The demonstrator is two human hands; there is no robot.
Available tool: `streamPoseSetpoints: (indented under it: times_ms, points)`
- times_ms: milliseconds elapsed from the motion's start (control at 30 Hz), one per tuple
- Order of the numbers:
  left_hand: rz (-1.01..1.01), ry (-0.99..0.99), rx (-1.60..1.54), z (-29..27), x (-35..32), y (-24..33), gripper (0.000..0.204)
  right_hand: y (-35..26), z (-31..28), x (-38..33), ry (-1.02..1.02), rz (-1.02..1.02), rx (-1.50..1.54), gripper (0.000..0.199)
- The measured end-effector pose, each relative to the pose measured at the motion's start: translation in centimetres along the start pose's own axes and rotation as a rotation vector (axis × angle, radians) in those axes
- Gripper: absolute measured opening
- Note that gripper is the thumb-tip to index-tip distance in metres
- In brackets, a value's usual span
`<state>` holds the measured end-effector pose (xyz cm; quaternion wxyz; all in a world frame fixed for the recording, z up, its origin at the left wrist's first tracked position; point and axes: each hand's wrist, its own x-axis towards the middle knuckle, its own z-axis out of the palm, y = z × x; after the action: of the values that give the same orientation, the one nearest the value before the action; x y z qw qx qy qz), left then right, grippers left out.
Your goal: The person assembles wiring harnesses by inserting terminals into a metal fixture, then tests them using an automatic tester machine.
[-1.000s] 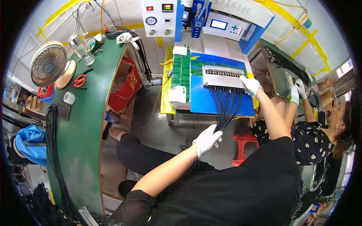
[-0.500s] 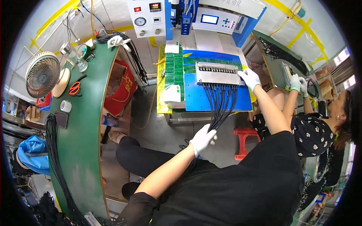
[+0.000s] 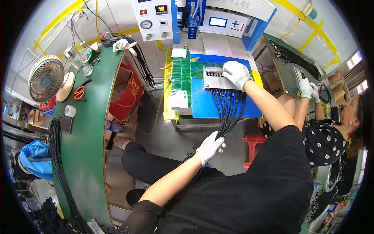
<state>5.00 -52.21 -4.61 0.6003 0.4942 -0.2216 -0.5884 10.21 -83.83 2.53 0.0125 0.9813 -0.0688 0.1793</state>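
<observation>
The left hand (image 3: 210, 148) grips black cables (image 3: 228, 121) running from a metal fixture (image 3: 216, 82) on a blue plate (image 3: 202, 105); the right hand (image 3: 236, 73) covers the fixture's right part, its grip impossible to tell.

From where I stand, the wall (image 3: 120, 17) is white and sheeted in shiny plastic, with yellow tape (image 3: 58, 20) running across it in slanting strips and crosses. A long green table (image 3: 87, 156) with a brown edge fills the left side, brown boards (image 3: 117, 167) forming the storage space beneath. At the right, a second, darker green table (image 3: 279, 68) stands near the wall. The floor (image 3: 171, 140) is smooth grey, and a red stool (image 3: 255, 139) sits on it. Bright window panes (image 3: 354, 60) glow at the far right.
</observation>
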Motion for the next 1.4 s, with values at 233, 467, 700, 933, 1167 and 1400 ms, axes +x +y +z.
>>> streamPoseSetpoints:
  times_ms: [233,467,700,933,1167,1400]
  points:
    - [0.001,-0.013,-0.007,-0.2,0.1,-0.1,0.018,-0.8,-0.3,1.3,-0.123,-0.016,-0.137,0.018]
    - [-0.023,-0.01,0.018,-0.1,-0.1,0.4,0.016,-0.5,0.3,0.8,-0.109,0.12,-0.054,0.018]
    - [-0.001,0.028,-0.031,-0.3,0.1,-0.2,0.017,9.5,-1.6,-6.9,0.064,0.487,0.372,0.038]
    - [-0.05,0.038,-0.073,0.0,-0.2,0.3,0.016,8.2,-1.8,-22.5,-0.523,0.578,0.152,0.094]
    - [-0.039,0.048,-0.1,0.1,0.7,2.1,0.017,6.3,-0.3,-22.2,-0.41,0.663,-0.061,0.076]
    - [0.026,0.061,-0.045,-1.7,5.0,4.2,0.021,8.1,-1.6,-22.7,-0.238,0.566,0.127,0.084]
